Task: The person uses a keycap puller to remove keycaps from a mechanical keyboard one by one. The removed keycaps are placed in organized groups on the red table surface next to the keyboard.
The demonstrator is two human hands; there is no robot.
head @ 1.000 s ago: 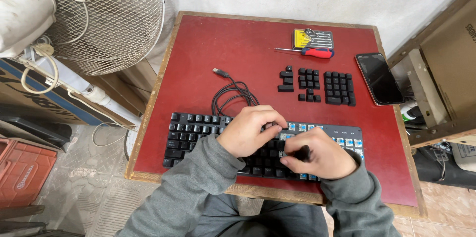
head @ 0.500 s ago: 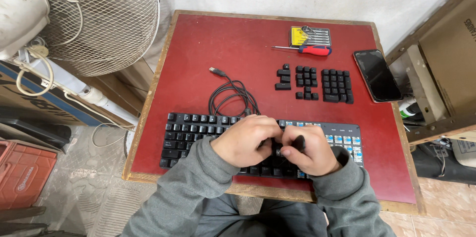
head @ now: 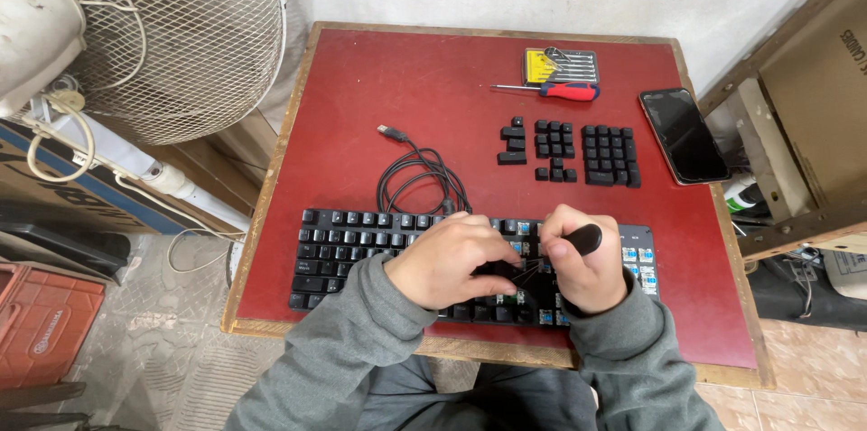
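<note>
Working view: head camera looking down on a red-topped bench (head: 379,88)
Keyboard: black keyboard (head: 361,246) lies flat along the near edge, close to the body, so both hands reach it
Left hand: left hand (head: 447,259) rests curled on the middle keys, fingers pressed down, looks like it steadies the board; nothing visibly gripped
Right hand: right hand (head: 587,268) clamped around a black-handled puller tool (head: 582,239), wire end down among the keys
Hands together: nearly touching over the same spot
Bare switches: right end of the board shows blue switches (head: 643,268) with caps off
Loose keycaps: removed keycaps (head: 569,151) sit in neat blocks beyond the keyboard, grouped roughly as on the board, probably to keep order
Cable: black cable (head: 420,174) unplugged, coiled just behind the keyboard
Tools: red-handled screwdriver (head: 551,91) beside a yellow bit set (head: 560,64), far edge, out of the way
Phone: dark phone (head: 684,135) on the right, screen off
</note>
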